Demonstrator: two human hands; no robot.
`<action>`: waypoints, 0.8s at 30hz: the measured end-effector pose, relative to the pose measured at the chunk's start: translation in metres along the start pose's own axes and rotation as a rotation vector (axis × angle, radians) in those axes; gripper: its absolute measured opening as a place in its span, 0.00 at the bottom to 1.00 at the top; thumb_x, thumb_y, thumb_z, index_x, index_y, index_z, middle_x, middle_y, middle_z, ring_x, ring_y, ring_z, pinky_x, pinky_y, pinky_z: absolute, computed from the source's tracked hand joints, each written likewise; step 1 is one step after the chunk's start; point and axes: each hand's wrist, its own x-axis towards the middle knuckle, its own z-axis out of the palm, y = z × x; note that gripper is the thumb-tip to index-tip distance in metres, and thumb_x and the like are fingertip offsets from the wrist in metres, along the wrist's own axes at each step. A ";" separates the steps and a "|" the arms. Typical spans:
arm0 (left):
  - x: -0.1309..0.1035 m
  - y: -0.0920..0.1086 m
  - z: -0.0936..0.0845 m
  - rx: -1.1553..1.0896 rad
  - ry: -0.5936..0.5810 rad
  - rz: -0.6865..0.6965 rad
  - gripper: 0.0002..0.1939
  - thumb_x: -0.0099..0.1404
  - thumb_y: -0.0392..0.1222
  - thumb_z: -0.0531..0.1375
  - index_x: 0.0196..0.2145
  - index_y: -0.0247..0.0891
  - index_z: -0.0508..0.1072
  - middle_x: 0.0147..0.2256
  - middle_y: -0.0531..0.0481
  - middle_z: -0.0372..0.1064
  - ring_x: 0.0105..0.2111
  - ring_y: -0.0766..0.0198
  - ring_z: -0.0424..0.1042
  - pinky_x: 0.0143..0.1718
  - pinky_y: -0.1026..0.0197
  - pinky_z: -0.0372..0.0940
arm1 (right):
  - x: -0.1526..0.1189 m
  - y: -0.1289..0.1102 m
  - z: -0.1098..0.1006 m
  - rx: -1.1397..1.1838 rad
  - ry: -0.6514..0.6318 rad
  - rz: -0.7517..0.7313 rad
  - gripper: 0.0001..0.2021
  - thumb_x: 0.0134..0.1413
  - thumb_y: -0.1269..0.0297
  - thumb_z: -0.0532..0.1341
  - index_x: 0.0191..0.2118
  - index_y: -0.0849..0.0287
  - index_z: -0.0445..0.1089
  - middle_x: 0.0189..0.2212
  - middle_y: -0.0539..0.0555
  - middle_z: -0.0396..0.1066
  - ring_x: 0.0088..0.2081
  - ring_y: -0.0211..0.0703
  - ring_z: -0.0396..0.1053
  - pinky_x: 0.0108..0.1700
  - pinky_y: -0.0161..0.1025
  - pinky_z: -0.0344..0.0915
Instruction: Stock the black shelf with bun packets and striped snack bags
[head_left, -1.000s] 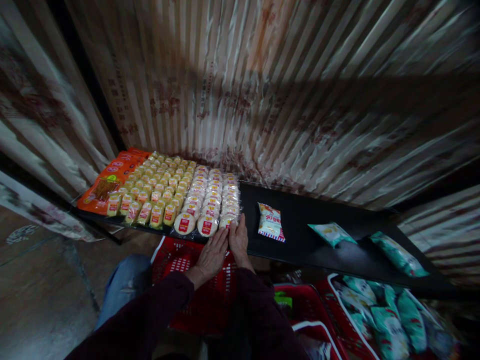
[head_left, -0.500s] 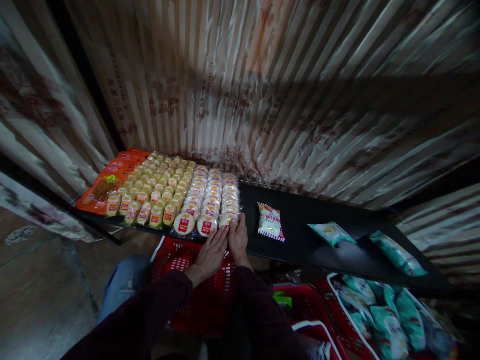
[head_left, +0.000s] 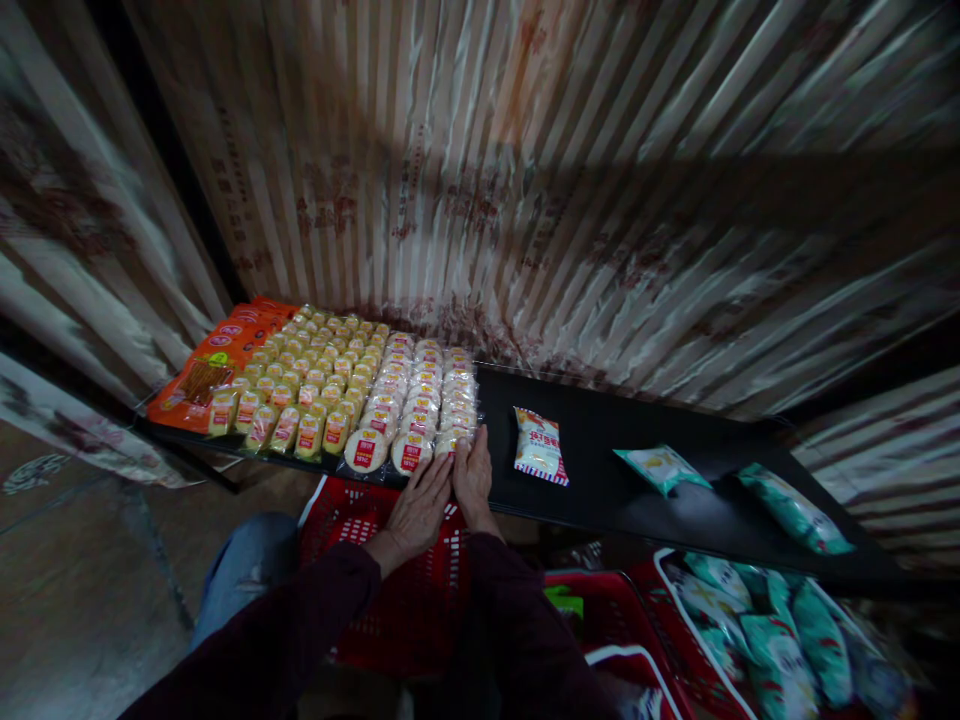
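Three rows of clear-wrapped round rice crackers (head_left: 365,450) with red labels stand on the black shelf. At the near end of the rightmost row, my left hand (head_left: 418,512) lies with its fingers stretched out against the front cracker packet (head_left: 452,440). My right hand (head_left: 472,480) touches the same packet from its right side, fingers extended upward. The hands nearly meet, and their fingers cover the packet's lower part. To the left stand rows of small yellow-wrapped snack packets (head_left: 309,432).
An orange snack bag (head_left: 202,375) lies at the shelf's left end. Further right on the shelf (head_left: 592,430) lie a white-and-red bag (head_left: 538,445) and two green bags (head_left: 664,468). Below are a red basket (head_left: 345,520) and another basket (head_left: 664,565) holding green bags.
Both hands stay at the front of the rightmost cracker row, with barely any shift. The view has moved very slightly.
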 end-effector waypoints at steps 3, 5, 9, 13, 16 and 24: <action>0.000 0.000 0.002 0.002 0.009 0.004 0.29 0.67 0.35 0.48 0.65 0.27 0.53 0.67 0.38 0.47 0.68 0.54 0.40 0.67 0.47 0.39 | 0.000 0.000 -0.001 0.012 -0.009 -0.006 0.38 0.61 0.45 0.40 0.66 0.73 0.48 0.63 0.72 0.56 0.62 0.58 0.57 0.61 0.53 0.53; 0.000 0.000 0.003 0.003 0.012 0.005 0.30 0.66 0.34 0.48 0.65 0.27 0.52 0.67 0.38 0.46 0.69 0.54 0.39 0.67 0.46 0.39 | 0.000 0.000 -0.002 0.038 -0.007 0.008 0.39 0.60 0.44 0.40 0.66 0.73 0.47 0.63 0.72 0.56 0.63 0.58 0.56 0.61 0.53 0.53; -0.002 0.002 0.004 0.003 0.020 0.009 0.30 0.66 0.33 0.48 0.65 0.27 0.51 0.68 0.39 0.43 0.69 0.54 0.37 0.67 0.45 0.39 | -0.002 0.001 -0.006 0.102 0.012 0.043 0.42 0.59 0.41 0.41 0.66 0.73 0.47 0.64 0.72 0.55 0.64 0.58 0.54 0.62 0.52 0.52; -0.004 0.003 0.004 0.004 0.020 0.006 0.29 0.66 0.33 0.48 0.64 0.26 0.54 0.68 0.38 0.42 0.69 0.53 0.35 0.67 0.43 0.39 | -0.006 0.003 -0.010 0.124 0.026 0.050 0.43 0.59 0.40 0.40 0.66 0.74 0.48 0.64 0.72 0.54 0.65 0.57 0.52 0.64 0.52 0.49; -0.007 0.003 0.002 0.005 0.030 0.014 0.28 0.66 0.32 0.47 0.64 0.27 0.55 0.68 0.38 0.43 0.69 0.53 0.36 0.67 0.43 0.40 | -0.013 0.005 -0.012 0.133 0.056 0.049 0.42 0.59 0.41 0.40 0.65 0.75 0.50 0.64 0.72 0.53 0.66 0.56 0.50 0.65 0.51 0.48; -0.009 0.007 -0.001 0.064 0.004 -0.002 0.27 0.70 0.36 0.46 0.65 0.29 0.54 0.68 0.40 0.44 0.69 0.52 0.38 0.66 0.45 0.39 | -0.030 0.012 -0.015 0.097 0.088 -0.021 0.37 0.59 0.43 0.44 0.60 0.73 0.59 0.59 0.72 0.61 0.61 0.56 0.59 0.62 0.53 0.54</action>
